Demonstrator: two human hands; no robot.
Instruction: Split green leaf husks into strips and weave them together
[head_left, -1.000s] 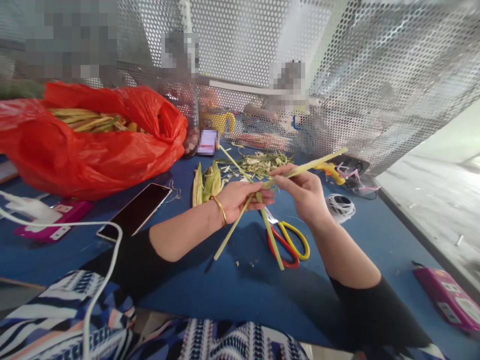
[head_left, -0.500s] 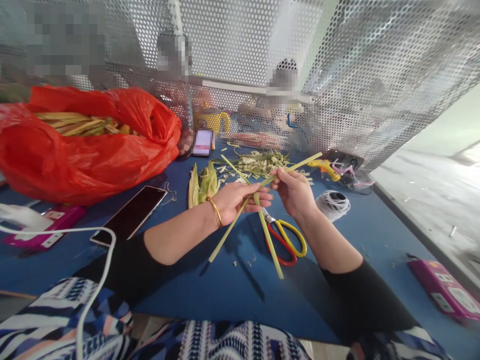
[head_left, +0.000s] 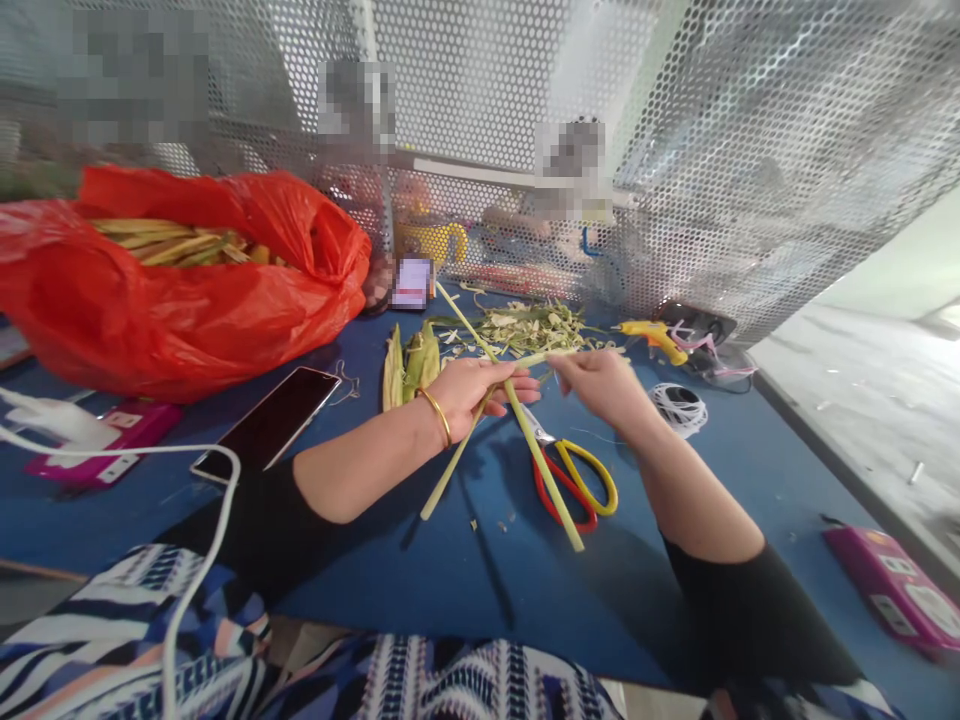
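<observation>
My left hand [head_left: 484, 388], with a gold bangle at the wrist, pinches crossed pale green plant strips [head_left: 546, 468] between thumb and fingers. One strip slants from the upper left down to the lower right, and another runs from the lower left up toward the right. My right hand [head_left: 592, 378] is closed at the fingertips on the right-hand part of the second strip. Below the hands, scissors [head_left: 577, 485] with one red and one yellow handle lie on the blue table; a strip passes over them in view. Beyond are green leaf husks [head_left: 421, 362] and a pile of trimmings [head_left: 529, 328].
A red plastic bag [head_left: 225, 330] of dried strips stands at left, near a dark phone [head_left: 270, 420] and a purple power strip [head_left: 120, 440] with a white cable. At right are white cord [head_left: 679, 408], a yellow glue gun [head_left: 654, 338] and another purple box [head_left: 896, 585]. Perforated panels rise behind.
My right hand has turned palm-down and shifted slightly right along the strip. The strip's right end has swung lower, and the crossing strip has tilted a little. The view has shifted slightly.
</observation>
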